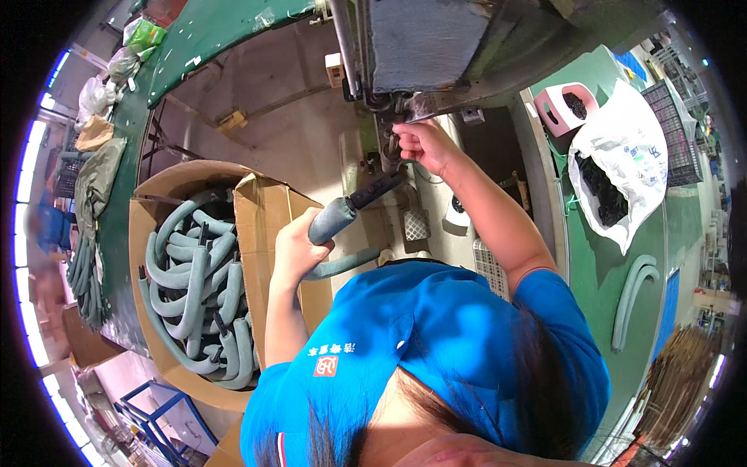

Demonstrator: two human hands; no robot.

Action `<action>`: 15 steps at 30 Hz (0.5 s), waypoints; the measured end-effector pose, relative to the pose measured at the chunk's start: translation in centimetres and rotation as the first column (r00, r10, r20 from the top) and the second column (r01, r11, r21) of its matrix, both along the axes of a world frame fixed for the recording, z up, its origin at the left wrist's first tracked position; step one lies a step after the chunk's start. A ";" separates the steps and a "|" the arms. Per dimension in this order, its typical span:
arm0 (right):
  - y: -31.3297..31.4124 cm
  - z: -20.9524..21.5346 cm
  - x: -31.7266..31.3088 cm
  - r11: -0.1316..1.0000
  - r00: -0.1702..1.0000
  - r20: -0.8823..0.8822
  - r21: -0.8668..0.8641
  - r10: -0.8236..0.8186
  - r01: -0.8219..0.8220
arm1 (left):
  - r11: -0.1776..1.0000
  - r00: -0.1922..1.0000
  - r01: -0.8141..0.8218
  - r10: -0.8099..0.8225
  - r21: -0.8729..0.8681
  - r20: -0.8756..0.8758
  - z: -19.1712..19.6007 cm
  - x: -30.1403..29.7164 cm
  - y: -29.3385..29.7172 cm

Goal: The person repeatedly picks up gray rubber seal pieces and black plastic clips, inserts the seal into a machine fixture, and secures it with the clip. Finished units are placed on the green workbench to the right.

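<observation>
My left hand (294, 247) is wrapped round a curved tube (332, 221) with a grey-green foam-like cover. A flat black end piece (375, 189) sticks out of the tube and points up toward the machine (426, 47). Just under the machine's head, my right hand (428, 146) has its fingers curled together beside a dark metal part (391, 148). Whatever those fingers hold, if anything, is too small to make out. The lower stretch of the tube shows below my left wrist, close to my blue shirt.
On my left, a cardboard box (261, 226) holds many similar tubes (187, 268). The green bench (580, 241) at right carries a white bag (650, 148) of black pieces, a pink container (549, 117) and a curved tube (629, 300). More tubes hang at the far-left table (128, 233).
</observation>
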State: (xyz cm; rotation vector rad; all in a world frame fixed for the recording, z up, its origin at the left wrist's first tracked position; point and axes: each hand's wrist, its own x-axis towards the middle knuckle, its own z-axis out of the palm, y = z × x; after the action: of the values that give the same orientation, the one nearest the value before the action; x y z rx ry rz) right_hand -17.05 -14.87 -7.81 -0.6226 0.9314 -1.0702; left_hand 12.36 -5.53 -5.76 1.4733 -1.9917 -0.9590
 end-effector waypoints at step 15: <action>15.7 6.0 -2.8 0.988 0.989 -0.077 -0.081 0.126 -0.132 | 0.831 0.858 0.506 -0.455 -0.231 0.240 3.3 -6.9 2.7</action>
State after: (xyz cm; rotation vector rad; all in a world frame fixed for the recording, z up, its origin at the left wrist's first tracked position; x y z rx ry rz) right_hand -19.85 0.80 -1.84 -0.7867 0.8971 -0.9809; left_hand 5.42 -2.85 -2.49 0.9331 -2.5813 -0.6942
